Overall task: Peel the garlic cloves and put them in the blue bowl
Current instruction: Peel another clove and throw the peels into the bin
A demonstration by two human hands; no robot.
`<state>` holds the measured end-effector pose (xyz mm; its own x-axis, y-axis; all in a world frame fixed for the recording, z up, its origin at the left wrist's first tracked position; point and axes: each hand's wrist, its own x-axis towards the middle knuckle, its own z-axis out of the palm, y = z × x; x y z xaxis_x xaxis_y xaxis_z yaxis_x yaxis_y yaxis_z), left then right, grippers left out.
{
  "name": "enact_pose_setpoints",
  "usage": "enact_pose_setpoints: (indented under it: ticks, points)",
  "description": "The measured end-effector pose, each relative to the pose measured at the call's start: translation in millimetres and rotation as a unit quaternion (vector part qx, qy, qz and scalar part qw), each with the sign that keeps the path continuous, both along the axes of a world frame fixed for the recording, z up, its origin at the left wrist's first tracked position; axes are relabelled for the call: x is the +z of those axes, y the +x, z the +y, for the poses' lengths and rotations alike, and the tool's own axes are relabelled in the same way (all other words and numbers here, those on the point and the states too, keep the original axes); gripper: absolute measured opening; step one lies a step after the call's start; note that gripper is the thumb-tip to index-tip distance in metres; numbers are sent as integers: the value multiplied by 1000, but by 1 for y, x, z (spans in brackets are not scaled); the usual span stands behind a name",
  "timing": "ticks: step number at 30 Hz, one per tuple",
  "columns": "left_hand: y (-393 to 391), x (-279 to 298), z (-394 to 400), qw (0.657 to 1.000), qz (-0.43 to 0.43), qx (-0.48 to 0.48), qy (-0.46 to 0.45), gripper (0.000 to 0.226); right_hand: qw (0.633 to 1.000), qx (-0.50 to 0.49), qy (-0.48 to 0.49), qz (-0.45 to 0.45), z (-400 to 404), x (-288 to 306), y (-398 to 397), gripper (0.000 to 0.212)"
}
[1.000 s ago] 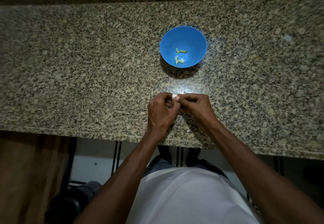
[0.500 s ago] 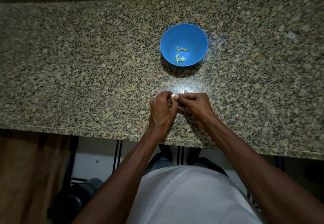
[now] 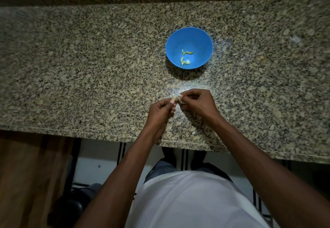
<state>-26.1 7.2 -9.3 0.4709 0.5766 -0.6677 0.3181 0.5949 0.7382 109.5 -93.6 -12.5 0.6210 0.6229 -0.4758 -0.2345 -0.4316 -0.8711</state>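
While both hands pinch one clove (image 3: 175, 100) between their fingertips just above the counter (image 3: 89, 70), the bowl (image 3: 189, 48) sits straight ahead, slightly right, well apart. Left hand (image 3: 160, 110) clamps the clove; right hand (image 3: 198, 102) nips at its skin. Clove axis too small to tell. Right hand nearer the bowl, which holds two peeled cloves (image 3: 185, 57).

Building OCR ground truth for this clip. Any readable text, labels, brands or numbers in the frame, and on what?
None: no text, label, brand or number shows anywhere in the head view.
blue bowl: plain, no marking.
granite counter: only speckle.
white shirt: plain where visible.
left hand and right hand: pinch a garlic clove, nothing printed.
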Motion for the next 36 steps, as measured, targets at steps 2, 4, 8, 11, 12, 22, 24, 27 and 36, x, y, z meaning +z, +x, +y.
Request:
enact_pose_setpoints:
  ticks: [2,4,8,11,12,22,24,27,36]
  points:
    - [-3,3,2,1000,-5,8,-16,20,999,3,-3,-31,5,1,0,18]
    - [-8,6,4,999,-15,13,-31,16,996,25,-10,-83,9,2,2,19]
    - [-17,9,9,997,-52,16,-56,15,967,93,-25,-236,12,9,2,23]
    - [-19,9,10,997,-56,-7,-51,18,960,84,3,-266,8,21,-5,22]
    - [-20,9,11,997,-52,-21,-45,20,967,81,14,-243,6,23,-8,22]
    - [-19,5,6,982,-40,-170,70,34,996,17,81,32,-13,21,-23,20]
    - [-19,4,6,974,-21,-186,127,34,995,0,86,43,-19,20,-21,19]
    - [-20,0,9,947,55,-179,261,18,999,-2,30,-27,-28,17,-13,17]
    - [-16,-15,26,819,156,-268,483,91,920,158,-120,-338,-21,18,-8,19]
